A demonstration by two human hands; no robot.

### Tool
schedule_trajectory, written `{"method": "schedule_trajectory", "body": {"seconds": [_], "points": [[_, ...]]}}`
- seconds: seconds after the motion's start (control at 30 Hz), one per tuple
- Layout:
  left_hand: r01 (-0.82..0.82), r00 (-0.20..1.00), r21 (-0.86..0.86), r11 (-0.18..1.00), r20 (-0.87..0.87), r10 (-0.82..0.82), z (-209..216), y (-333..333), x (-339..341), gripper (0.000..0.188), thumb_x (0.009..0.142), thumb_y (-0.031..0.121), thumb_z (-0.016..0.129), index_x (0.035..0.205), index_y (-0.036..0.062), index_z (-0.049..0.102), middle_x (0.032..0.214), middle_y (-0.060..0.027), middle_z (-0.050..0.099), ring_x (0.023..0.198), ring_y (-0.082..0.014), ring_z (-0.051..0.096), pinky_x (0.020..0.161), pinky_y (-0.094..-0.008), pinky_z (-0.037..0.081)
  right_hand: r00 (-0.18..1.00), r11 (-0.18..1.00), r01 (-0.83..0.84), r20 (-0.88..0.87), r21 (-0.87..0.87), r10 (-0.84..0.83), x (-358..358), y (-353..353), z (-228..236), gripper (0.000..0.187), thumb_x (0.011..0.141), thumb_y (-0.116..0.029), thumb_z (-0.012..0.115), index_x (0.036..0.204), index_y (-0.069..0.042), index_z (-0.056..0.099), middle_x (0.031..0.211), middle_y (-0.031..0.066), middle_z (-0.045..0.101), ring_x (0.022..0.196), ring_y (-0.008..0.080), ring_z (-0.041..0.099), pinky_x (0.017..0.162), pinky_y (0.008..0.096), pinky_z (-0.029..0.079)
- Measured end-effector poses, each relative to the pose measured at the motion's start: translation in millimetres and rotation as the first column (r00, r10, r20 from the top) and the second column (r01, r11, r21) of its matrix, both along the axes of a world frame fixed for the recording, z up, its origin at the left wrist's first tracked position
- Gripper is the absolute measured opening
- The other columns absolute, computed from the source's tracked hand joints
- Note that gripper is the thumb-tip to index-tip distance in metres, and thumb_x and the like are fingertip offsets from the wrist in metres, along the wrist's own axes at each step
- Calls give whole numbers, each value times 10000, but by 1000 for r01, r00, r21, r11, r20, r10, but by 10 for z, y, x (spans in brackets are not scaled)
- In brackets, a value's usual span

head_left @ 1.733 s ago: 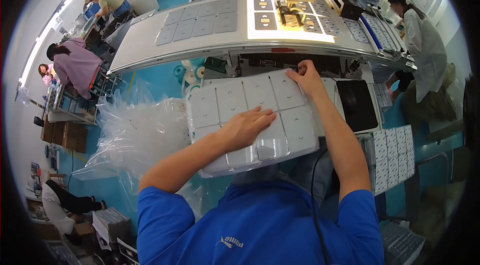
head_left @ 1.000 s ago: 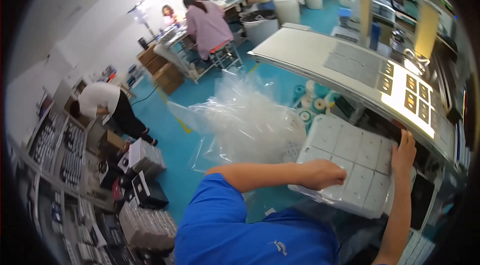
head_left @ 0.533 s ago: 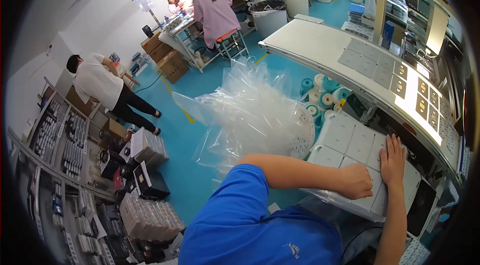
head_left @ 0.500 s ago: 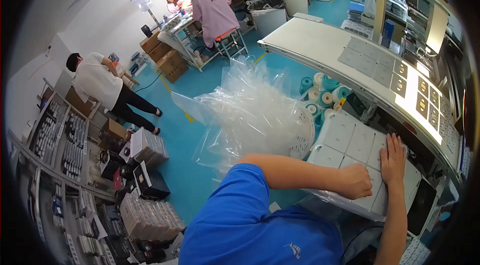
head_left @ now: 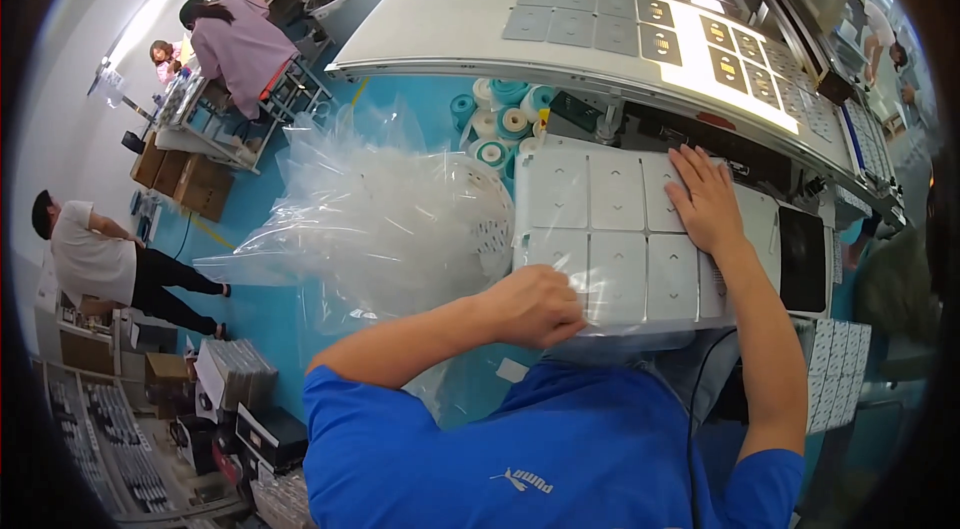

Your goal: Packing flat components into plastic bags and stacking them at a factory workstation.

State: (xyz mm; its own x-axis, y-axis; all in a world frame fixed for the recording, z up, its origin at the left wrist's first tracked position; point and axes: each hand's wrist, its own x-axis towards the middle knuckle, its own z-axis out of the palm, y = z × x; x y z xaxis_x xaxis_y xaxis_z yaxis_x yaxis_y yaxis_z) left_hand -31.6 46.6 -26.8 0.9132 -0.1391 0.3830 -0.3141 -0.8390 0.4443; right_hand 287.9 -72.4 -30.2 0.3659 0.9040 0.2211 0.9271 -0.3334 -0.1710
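A sheet of pale grey panels (head_left: 617,274), each with small dark arrow-like marks, lies in front of me. Glossy clear film shows along its left and near edges. My right hand (head_left: 707,201) rests palm down on its far right part, fingers stretched out. At the near left corner my left hand (head_left: 540,307) is closed in a fist. Shiny film lies close by its knuckles, but what the fingers hold, if anything, is hidden. To the left, a heap of crumpled clear plastic film (head_left: 370,219) spills over a white perforated basket (head_left: 492,214).
Beyond the panels runs a long white conveyor (head_left: 430,24) carrying grey and dark panels under bright light. Teal and white rolls (head_left: 505,119) stand beneath it. A black flat screen-like slab (head_left: 803,259) lies to the right. Several people work or stand at the far left.
My left fist has moved left across the panels to their near left corner. My right hand stays flat on them. The view has turned to the right.
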Motion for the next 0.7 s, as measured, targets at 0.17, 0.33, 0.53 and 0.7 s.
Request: {"method": "schedule_trajectory", "body": {"seconds": [0.17,0.33,0.53,0.7], "points": [[-57,998,-101,993,-19,55,5,110,-749,382,829,181,738,593,117,445,605,-56,489,599,-284,535,583,-425,445,1000,1000,-21,7,-5,21,6,-22,-71,533,1035,-384,520,1518,-163,490,1558,97,476,1481,302,379,1230,511,240],[-191,977,49,980,102,186,-298,161,-1344,443,756,193,772,564,144,375,570,-14,416,554,-222,476,530,-385,363,994,995,-92,66,45,89,36,-6,-66,515,1036,-353,529,1500,-131,506,1499,111,515,1421,307,435,1189,473,294],[-323,945,208,923,132,301,-777,105,-1915,419,698,196,783,565,153,387,572,-7,420,550,-206,465,514,-374,350,992,992,-118,45,37,117,69,8,-58,516,1038,-373,523,1497,-138,510,1507,102,503,1421,296,439,1190,471,294],[-446,894,221,867,69,443,-1271,-481,-2514,346,721,205,769,603,151,448,621,-27,446,601,-226,487,544,-385,376,991,991,-129,39,40,127,-67,67,-7,520,1040,-384,512,1498,-138,509,1497,100,515,1420,289,443,1188,462,297]]}}
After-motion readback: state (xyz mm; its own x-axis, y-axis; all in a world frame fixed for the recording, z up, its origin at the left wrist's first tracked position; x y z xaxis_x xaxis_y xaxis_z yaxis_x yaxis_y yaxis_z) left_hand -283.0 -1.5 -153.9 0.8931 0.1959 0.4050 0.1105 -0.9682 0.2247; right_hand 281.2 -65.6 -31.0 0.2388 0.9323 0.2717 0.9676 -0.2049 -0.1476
